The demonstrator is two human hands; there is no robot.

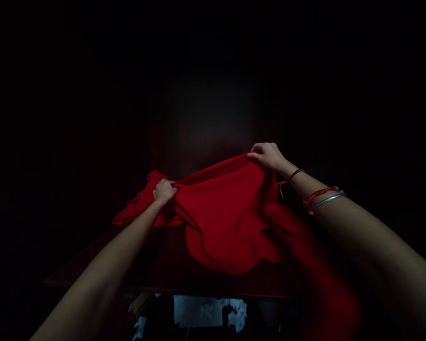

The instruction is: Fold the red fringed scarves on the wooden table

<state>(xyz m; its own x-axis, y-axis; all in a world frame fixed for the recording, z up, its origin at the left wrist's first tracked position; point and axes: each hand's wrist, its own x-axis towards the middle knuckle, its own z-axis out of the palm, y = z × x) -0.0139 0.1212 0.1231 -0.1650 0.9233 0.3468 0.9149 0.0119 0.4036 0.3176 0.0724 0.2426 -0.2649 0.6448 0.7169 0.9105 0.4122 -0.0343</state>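
Observation:
A red garment (227, 213) stretches between my two hands, its upper edge pulled into a slanting line. My left hand (165, 190) is closed on the edge at the left, lower and nearer the tabletop. Higher up, my right hand (268, 155) pinches the other end between thumb and fingers. The middle of the fabric drapes down in folds toward the table. On the right, a long sleeve-like part hangs past the table's front edge, smeared by motion. Bunched red fabric (138, 206) lies beyond my left hand; whether it belongs to the same piece I cannot tell.
Under the fabric is a dark reddish-brown table (156, 270) whose front edge runs across the lower view. Below that edge, pale papers or sheets (198, 311) show in the dimness. Bracelets (323, 196) circle my right forearm. The surroundings are nearly black.

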